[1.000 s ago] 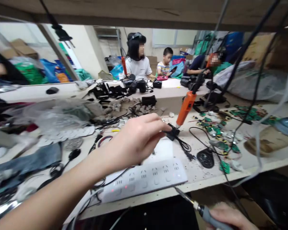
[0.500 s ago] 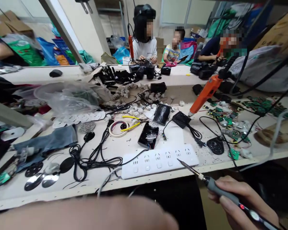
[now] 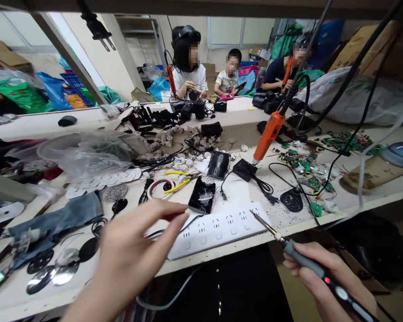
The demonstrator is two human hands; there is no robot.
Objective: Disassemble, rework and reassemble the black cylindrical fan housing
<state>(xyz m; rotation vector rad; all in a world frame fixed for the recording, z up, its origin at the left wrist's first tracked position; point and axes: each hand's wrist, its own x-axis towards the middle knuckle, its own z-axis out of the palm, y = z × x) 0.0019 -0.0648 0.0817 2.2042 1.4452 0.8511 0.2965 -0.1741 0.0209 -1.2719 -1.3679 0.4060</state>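
Observation:
My right hand (image 3: 325, 277) grips a soldering iron (image 3: 304, 257) by its grey sleeve, a red light glowing on the handle. Its tip is over the right end of the white power strip (image 3: 201, 235). My left hand (image 3: 137, 250), a little blurred, hangs above the bench's front edge, thumb and fingers apart with nothing between them. Just beyond its fingertips lies an opened black housing (image 3: 198, 197) with wires and a white part inside. A small circuit board (image 3: 223, 195) rests on white paper beside it. Behind are yellow-handled pliers (image 3: 176, 185) and a tape roll (image 3: 154, 191).
An orange electric screwdriver (image 3: 268, 136) hangs over a black box (image 3: 244, 170). Circuit boards (image 3: 298, 156) are heaped right, by a glass jar (image 3: 369, 174). Plastic bags (image 3: 97, 145) and a grey cloth (image 3: 60, 219) lie left. A black plug (image 3: 96, 27) dangles overhead. Several people sit opposite.
My left hand has risen from the lower edge of the view and reached forward towards the opened black housing. The soldering iron stays in my right hand. The camera view has shifted slightly.

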